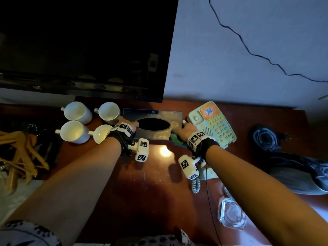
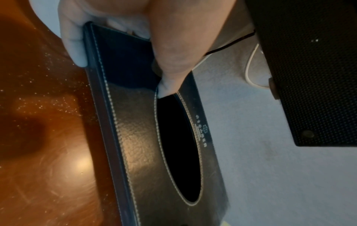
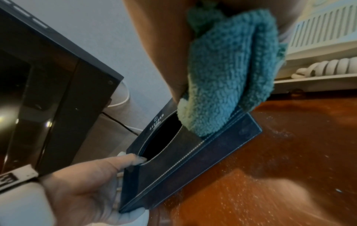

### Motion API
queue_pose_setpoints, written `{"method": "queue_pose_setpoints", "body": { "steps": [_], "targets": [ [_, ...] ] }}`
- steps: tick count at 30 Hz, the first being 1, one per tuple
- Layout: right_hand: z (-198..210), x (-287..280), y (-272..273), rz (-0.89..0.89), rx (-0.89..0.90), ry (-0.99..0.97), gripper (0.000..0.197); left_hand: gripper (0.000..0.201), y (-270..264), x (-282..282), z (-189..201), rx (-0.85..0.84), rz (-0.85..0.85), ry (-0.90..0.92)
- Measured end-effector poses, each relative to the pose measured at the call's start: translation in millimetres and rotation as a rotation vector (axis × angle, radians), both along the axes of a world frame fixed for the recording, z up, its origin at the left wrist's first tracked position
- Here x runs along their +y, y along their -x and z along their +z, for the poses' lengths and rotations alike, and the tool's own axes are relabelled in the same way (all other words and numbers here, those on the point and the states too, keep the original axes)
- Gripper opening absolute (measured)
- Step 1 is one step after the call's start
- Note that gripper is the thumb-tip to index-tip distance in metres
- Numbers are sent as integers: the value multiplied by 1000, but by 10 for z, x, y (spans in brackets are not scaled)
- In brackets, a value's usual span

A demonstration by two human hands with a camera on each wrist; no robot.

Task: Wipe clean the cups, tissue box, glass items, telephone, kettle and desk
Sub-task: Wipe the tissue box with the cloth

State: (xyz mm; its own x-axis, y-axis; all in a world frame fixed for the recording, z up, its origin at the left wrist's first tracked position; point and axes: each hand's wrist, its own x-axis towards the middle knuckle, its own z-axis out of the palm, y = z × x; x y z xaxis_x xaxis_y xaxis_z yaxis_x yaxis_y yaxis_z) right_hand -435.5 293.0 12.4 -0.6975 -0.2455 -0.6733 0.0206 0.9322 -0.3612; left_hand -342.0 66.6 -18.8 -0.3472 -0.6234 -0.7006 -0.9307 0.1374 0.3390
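A dark leather tissue box (image 1: 154, 137) with an oval opening lies on the red-brown desk (image 1: 150, 192). My left hand (image 1: 128, 126) grips its left end, thumb at the rim of the opening (image 2: 166, 85) and fingers (image 2: 77, 50) round the near edge. My right hand (image 1: 184, 128) holds a bunched green cloth (image 1: 177, 141) pressed on the box's right end (image 3: 228, 79), by the opening. Several white cups (image 1: 76, 112) stand left of the box. A pale green telephone (image 1: 213, 123) lies right of it, and a glass ashtray (image 1: 230, 213) sits near right.
A dark television (image 1: 85, 47) hangs over the back of the desk, close behind the box. Wooden hangers (image 1: 21, 150) lie at the far left, and dark fabric (image 1: 287, 157) at the right. The phone's coiled cord (image 1: 196, 185) trails under my right wrist. Dust specks (image 2: 48, 99) dot the desk.
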Motion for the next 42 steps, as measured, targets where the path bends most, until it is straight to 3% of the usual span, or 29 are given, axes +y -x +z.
{"method": "queue_pose_setpoints", "body": {
  "steps": [5, 10, 17, 30, 33, 36, 42],
  "targets": [
    [-78, -10, -29, 39, 18, -31, 48, 108, 29, -73, -135, -65, -9, -44],
    [-55, -1, -85, 112, 73, -54, 72, 130, -4, 115, 93, -91, -172, 85],
    [-59, -95, -3, 225, 113, -136, 106, 133, -3, 195, 123, -79, -278, 92],
    [-246, -161, 268, 247, 133, -176, 117, 129, 217, 174, 227, -129, -290, 159],
    [-264, -142, 259, 212, 125, -149, 110, 129, 240, 182, 244, -162, -303, 174],
    [-199, -60, 242, 135, 132, -66, 76, 124, 235, 209, 273, -191, -333, 208],
    [34, 342, 206, -166, -31, 106, 53, 96, 84, 356, 402, -115, -381, 294]
  ]
}}
